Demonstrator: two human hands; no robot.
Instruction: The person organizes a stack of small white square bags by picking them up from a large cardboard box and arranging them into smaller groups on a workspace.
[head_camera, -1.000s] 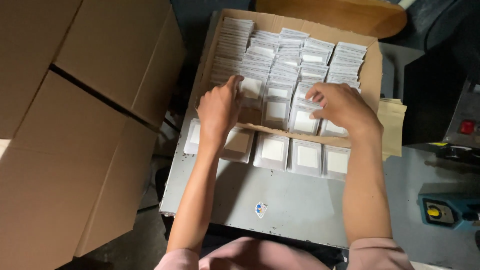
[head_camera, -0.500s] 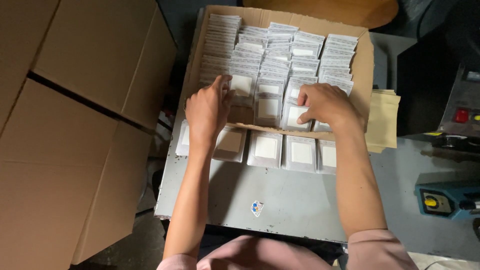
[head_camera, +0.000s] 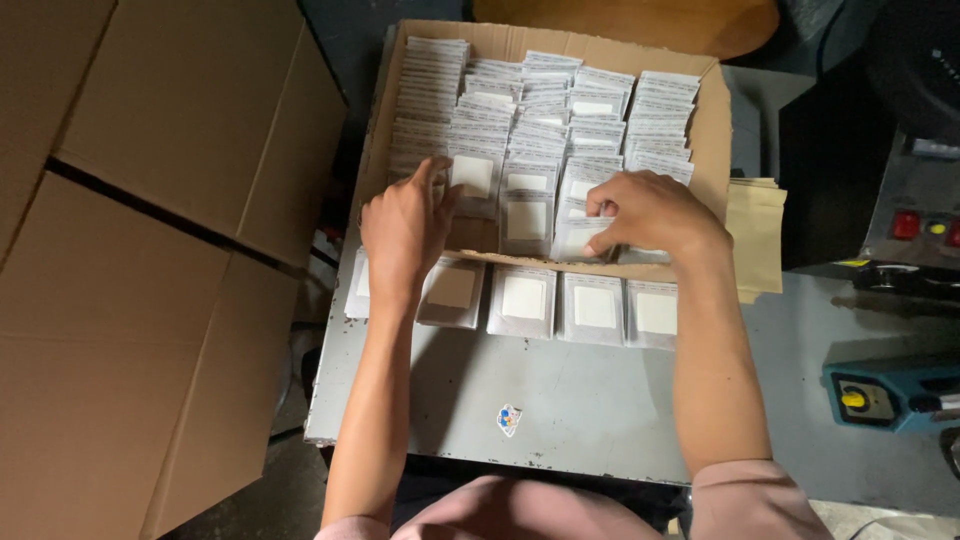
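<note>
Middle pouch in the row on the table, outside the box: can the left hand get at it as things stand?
Probably yes. The left hand rests at the box front edge, just above that row. The middle pouch lies flat and uncovered on the grey table, and the right hand is off to the other side.

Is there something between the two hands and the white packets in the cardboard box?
Nothing visible. The left hand and the right hand already rest on the packets inside the box.

White sachets (head_camera: 545, 110) rowed in cardboard box (head_camera: 712, 120), small sticker (head_camera: 509, 419) on table
</note>
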